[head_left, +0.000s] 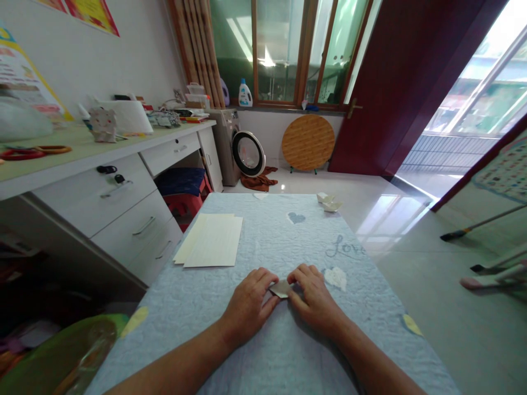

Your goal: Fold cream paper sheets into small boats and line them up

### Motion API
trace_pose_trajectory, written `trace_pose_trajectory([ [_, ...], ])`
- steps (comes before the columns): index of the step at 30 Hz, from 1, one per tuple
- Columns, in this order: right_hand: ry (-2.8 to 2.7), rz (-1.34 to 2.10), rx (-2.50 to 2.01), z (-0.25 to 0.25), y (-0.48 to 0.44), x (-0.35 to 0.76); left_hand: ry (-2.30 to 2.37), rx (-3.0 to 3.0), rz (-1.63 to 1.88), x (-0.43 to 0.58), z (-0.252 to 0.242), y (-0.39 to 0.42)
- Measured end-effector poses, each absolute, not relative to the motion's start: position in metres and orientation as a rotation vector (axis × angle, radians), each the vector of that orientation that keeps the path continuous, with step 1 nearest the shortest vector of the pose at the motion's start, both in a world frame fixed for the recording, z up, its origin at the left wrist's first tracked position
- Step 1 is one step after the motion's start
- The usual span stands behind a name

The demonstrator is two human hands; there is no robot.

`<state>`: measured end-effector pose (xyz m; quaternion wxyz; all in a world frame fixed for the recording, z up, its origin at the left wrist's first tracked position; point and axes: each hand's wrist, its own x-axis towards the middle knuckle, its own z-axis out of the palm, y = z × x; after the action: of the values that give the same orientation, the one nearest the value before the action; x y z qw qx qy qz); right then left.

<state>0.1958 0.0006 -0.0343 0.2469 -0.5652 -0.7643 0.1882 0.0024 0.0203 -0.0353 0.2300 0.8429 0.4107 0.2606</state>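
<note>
Between my two hands is a small piece of folded paper [280, 288], pale grey-white, held just above or on the cloth-covered table [272, 351]. My left hand [252, 296] pinches its left corner between thumb and fingers. On the other side my right hand [309, 295] grips the right end in the same way, fingertips over the edge. Farther off to the left lie several sheets of cream paper [214, 241], loosely stacked. Folded paper boats [331, 205] sit at the table's far right corner.
Left of the table runs a white desk with drawers [123, 192], scissors [37, 152] on top. A green basin [61, 356] stands low at the left. Beyond are an open washing machine [248, 153] and a round wooden tabletop [308, 142].
</note>
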Motion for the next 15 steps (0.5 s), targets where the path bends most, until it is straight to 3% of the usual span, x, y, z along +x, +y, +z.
trace_pose_trajectory([
  [15,-1.984,0.641,-1.292,-0.0351,0.0014,0.1917,0.967,2.156,0.889,0.0037,-0.0330,0.0214],
])
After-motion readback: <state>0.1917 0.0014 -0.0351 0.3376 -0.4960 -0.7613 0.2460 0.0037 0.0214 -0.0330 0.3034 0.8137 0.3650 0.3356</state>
